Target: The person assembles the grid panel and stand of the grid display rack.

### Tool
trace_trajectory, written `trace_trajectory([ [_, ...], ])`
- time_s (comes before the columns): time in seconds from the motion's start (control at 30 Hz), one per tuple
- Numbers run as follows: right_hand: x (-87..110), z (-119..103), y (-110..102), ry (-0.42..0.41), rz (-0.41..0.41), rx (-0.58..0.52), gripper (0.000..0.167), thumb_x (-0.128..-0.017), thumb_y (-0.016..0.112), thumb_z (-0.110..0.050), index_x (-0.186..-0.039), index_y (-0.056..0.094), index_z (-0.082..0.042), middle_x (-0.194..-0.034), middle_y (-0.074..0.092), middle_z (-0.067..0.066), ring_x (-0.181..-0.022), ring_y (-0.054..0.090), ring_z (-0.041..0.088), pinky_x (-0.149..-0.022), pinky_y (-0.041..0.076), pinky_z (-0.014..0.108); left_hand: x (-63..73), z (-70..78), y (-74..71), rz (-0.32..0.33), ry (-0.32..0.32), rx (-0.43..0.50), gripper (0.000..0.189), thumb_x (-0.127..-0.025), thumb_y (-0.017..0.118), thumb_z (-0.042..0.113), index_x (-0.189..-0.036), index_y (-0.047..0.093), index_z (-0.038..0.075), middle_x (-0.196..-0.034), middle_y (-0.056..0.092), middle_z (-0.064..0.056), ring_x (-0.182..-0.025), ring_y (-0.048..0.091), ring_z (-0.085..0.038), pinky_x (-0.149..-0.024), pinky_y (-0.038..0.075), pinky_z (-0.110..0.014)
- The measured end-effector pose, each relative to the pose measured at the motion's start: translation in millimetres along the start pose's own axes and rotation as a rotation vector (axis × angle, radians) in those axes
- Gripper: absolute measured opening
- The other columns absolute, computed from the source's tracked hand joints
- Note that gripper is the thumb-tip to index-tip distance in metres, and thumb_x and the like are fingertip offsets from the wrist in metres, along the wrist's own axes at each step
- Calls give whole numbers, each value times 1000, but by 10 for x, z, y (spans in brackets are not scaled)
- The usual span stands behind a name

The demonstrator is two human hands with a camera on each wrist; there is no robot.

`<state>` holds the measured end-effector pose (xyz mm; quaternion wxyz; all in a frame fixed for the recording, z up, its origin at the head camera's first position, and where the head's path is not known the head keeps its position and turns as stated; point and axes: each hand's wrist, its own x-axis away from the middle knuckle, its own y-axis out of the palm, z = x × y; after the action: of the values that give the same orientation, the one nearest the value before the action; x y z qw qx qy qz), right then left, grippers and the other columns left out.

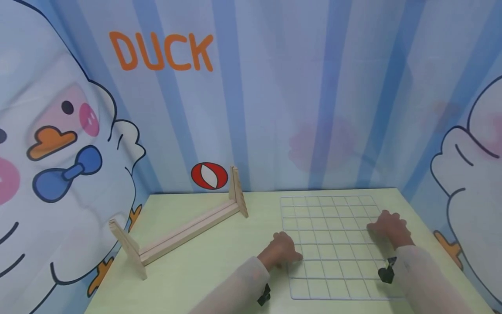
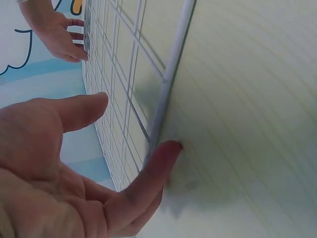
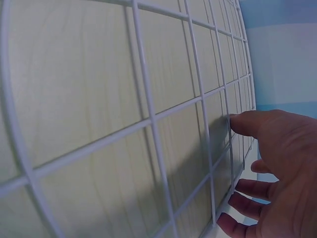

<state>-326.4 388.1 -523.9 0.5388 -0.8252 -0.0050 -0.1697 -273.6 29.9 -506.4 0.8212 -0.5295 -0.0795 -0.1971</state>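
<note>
A white wire grid panel (image 1: pixel 333 244) lies flat on the table at the right of the head view. Beside its left edge is my left hand (image 1: pixel 280 250). In the left wrist view, the thumb is held over the grid, apart from the fingers, and a fingertip touches the table by the border wire (image 2: pixel 168 74). My right hand (image 1: pixel 390 227) is at the panel's right edge. In the right wrist view its thumb touches or nearly touches a wire, while the other fingers (image 3: pixel 252 188) are loosely bent along the edge. Neither hand visibly grips the panel.
A wooden stand (image 1: pixel 192 232), a long bar with an upright piece at each end, stands diagonally on the left of the pale table (image 1: pixel 219 270). A blue striped curtain (image 1: pixel 274 87) with duck drawings hangs behind and at both sides.
</note>
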Motion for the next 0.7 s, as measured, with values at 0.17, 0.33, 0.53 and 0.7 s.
trace_trajectory([
  [0.17, -3, 0, -6, 13, 34, -30, 71, -90, 58, -35, -127, 38, 22, -121, 40, 47, -106, 43, 62, -81, 45, 72, 6, 59, -6, 17, 42, -61, 45, -90, 73, 41, -86, 65, -2, -112, 56, -16, -84, 51, -26, -73, 51, -28],
  [0.33, 25, 89, -49, -49, 80, -17, 40, -86, 63, -35, -84, 55, 4, -87, 57, 24, -84, 55, 41, -76, 47, 61, 15, 69, 6, 70, 41, -76, 47, -87, 75, 45, -76, 62, 1, -98, 56, -13, -86, 49, -27, -75, 47, -27],
  [0.53, 101, 89, -125, -134, 92, 10, 39, -87, 66, -37, -67, 42, -13, -68, 42, 3, -66, 46, 22, -60, 40, 37, 1, 51, 81, 109, 31, -69, 54, -82, 80, 45, -85, 62, -6, -100, 50, -16, -81, 51, -26, -69, 48, -34],
  [0.7, 127, 56, -133, -115, 88, 34, 41, -88, 67, -41, -67, 48, -12, -68, 50, 5, -65, 49, 23, -56, 41, 37, 8, 80, 189, 133, -32, -163, 84, -79, 82, 50, -121, 53, -17, -110, 47, -19, -83, 54, -28, -71, 51, -36],
])
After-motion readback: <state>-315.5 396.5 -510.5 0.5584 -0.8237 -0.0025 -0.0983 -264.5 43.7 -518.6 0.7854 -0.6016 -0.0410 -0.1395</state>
